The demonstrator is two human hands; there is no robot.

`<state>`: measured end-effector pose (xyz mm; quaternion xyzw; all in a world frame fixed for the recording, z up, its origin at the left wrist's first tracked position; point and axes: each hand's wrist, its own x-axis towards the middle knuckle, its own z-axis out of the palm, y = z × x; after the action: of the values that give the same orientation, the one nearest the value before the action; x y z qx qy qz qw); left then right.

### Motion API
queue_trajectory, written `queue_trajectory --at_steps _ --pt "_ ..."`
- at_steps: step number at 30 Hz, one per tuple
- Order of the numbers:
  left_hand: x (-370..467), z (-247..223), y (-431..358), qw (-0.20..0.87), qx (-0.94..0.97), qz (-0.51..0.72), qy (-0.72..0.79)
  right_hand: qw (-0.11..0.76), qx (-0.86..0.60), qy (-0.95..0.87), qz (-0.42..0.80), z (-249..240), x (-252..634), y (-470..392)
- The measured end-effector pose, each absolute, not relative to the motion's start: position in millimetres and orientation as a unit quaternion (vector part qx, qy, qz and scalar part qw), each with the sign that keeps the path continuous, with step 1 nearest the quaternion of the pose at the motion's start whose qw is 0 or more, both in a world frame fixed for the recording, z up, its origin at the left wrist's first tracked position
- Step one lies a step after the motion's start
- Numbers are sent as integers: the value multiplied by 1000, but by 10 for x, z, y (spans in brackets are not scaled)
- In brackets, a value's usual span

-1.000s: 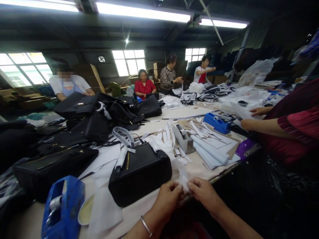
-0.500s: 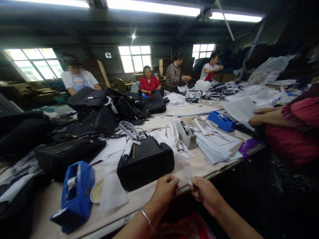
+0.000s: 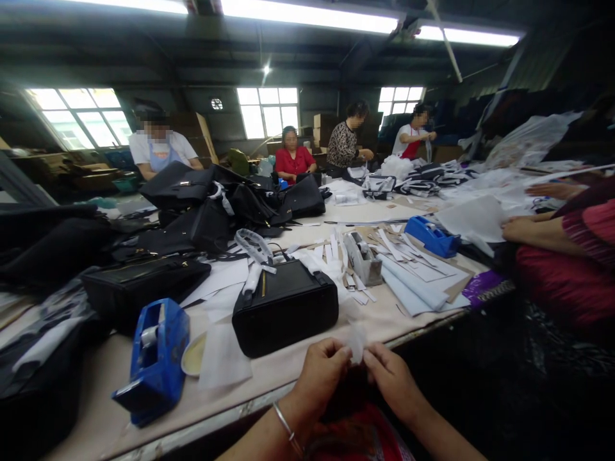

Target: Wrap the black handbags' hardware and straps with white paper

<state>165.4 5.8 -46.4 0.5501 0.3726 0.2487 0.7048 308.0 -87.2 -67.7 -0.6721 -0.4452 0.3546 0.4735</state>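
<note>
As flimsy material presumably needs two-sided support, left hand (image 3: 323,370) and right hand (image 3: 394,378) pinch one white slip (image 3: 356,340), black handbag (image 3: 288,315) near them at ten o'clock.

Left hand (image 3: 324,366) and right hand (image 3: 391,378) both pinching, super close together, near edge of the surface (image 3: 273,373), forearms (image 3: 439,426) angled in.

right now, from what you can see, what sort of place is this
Probably a bag workshop or factory: black handbags crowd a big table, blue tape dispensers stand on it, and several people are around it.
</note>
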Motion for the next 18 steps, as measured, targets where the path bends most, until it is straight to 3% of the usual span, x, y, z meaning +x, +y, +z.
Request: queue_trajectory --at_steps 3,6,10,18 --pt "1641 -435 59 678 563 277 384 408 -686 -597 81 -709 3094 -920" --pt "1649 -403 35 668 568 282 389 378 -686 -618 -72 -777 3075 -895" --pt "1643 -400 26 661 568 283 401 384 -697 -598 -97 -759 3057 -812" --pt "1598 -508 62 638 596 276 401 359 -658 -661 -6 -631 3154 -791"
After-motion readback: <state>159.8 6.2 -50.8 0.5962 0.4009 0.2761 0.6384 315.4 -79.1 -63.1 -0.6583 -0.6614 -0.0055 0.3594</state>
